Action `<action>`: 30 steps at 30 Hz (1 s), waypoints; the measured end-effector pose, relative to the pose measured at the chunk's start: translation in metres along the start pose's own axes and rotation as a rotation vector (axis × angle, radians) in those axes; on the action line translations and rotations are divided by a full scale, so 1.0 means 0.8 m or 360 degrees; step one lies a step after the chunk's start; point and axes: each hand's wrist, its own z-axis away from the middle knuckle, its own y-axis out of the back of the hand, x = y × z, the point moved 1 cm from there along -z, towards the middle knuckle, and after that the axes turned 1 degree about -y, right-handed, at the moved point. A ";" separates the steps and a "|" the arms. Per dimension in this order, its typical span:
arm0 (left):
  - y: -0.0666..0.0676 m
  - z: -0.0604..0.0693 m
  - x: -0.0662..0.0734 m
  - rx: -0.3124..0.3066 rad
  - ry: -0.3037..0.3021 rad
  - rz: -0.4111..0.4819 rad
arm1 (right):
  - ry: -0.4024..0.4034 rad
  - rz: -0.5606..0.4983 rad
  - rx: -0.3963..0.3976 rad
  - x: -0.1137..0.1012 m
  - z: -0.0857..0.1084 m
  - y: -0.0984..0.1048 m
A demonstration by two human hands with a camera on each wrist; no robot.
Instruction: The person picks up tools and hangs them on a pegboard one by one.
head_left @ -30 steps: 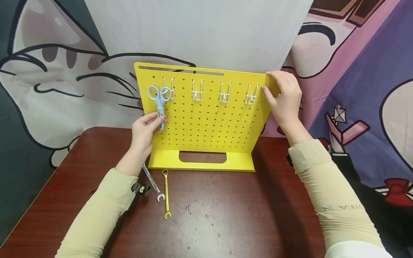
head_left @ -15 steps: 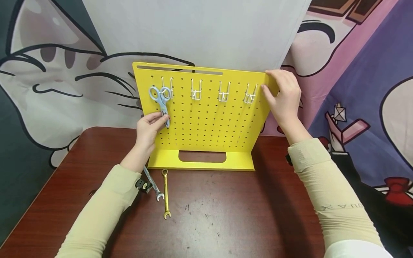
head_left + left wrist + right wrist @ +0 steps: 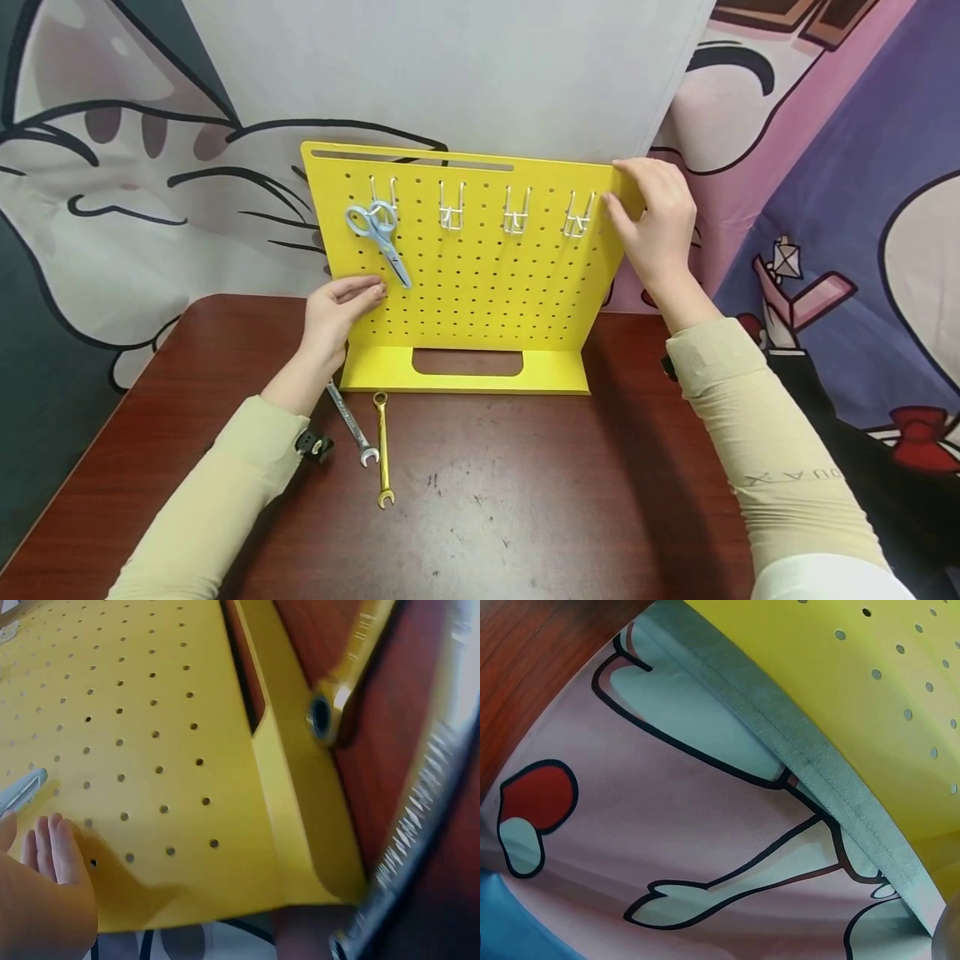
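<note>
A pair of light blue scissors (image 3: 391, 254) hangs tilted by its handle loops at the leftmost white hook (image 3: 393, 190) of the yellow pegboard (image 3: 480, 332). My left hand (image 3: 330, 321) is just below and left of the blades, with fingers extended and holding nothing. In the left wrist view, the scissors' tip (image 3: 28, 789) shows close above the left hand (image 3: 56, 892). At the board's upper right corner, my right hand (image 3: 663, 221) grips the edge, thumb on the front; its other fingers are partly hidden.
White hooks continue rightward: a second hook (image 3: 451, 218), a third hook (image 3: 515, 222) and one near the right hand. A silver wrench (image 3: 351, 423) and a gold wrench (image 3: 384, 454) lie before the pegboard on the brown table (image 3: 540, 492). Cartoon-printed cloth (image 3: 142, 242) stands behind.
My left hand has let go of the scissors and drawn slightly down and left. The scissors' blades have swung right, and they now hang on the hook. My right hand keeps its grip.
</note>
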 end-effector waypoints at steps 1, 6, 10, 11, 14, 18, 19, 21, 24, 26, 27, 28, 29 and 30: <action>0.004 0.002 -0.001 -0.0011 0.0004 -0.0021 | 0.0000 -0.0001 -0.0001 0.000 0.000 0.000; 0.027 0.017 -0.002 -0.0047 0.0011 -0.0250 | 0.0009 -0.0003 0.0002 0.001 0.000 0.000; 0.048 0.029 -0.002 -0.0061 0.0006 -0.0572 | 0.0009 -0.0006 0.0005 0.001 -0.001 0.000; 0.054 0.032 -0.003 -0.0064 0.0005 -0.0649 | 0.0008 -0.0007 0.0007 0.001 -0.001 0.000; 0.071 0.041 -0.002 -0.0069 -0.0006 -0.0851 | 0.0010 -0.0007 0.0014 0.001 -0.002 0.000; 0.093 0.055 0.002 -0.0073 -0.0026 -0.1068 | 0.0010 -0.0004 0.0009 0.000 -0.002 0.000; 0.098 0.058 0.003 -0.0074 -0.0031 -0.1112 | 0.0009 -0.0002 0.0007 0.000 -0.001 -0.001; 0.108 0.064 0.005 -0.0074 -0.0059 -0.1216 | 0.0004 0.0002 0.0003 -0.001 -0.001 -0.001; 0.121 0.072 0.005 -0.0092 -0.0124 -0.1370 | 0.0000 0.0008 0.0000 -0.002 0.000 -0.001; 0.129 0.077 0.004 -0.0115 -0.0173 -0.1466 | -0.0001 0.0007 -0.0001 -0.002 0.000 -0.001; 0.134 0.079 0.003 -0.0130 -0.0191 -0.1498 | 0.0000 0.0007 -0.0002 -0.002 0.000 -0.001; 0.138 0.081 0.003 -0.0144 -0.0205 -0.1532 | 0.0001 0.0008 -0.0004 -0.002 0.000 -0.001; 0.142 0.082 0.002 -0.0156 -0.0217 -0.1564 | 0.0000 0.0007 -0.0005 -0.002 0.000 -0.001; 0.146 0.083 0.001 -0.0164 -0.0224 -0.1597 | 0.0003 0.0008 -0.0007 -0.002 0.000 -0.001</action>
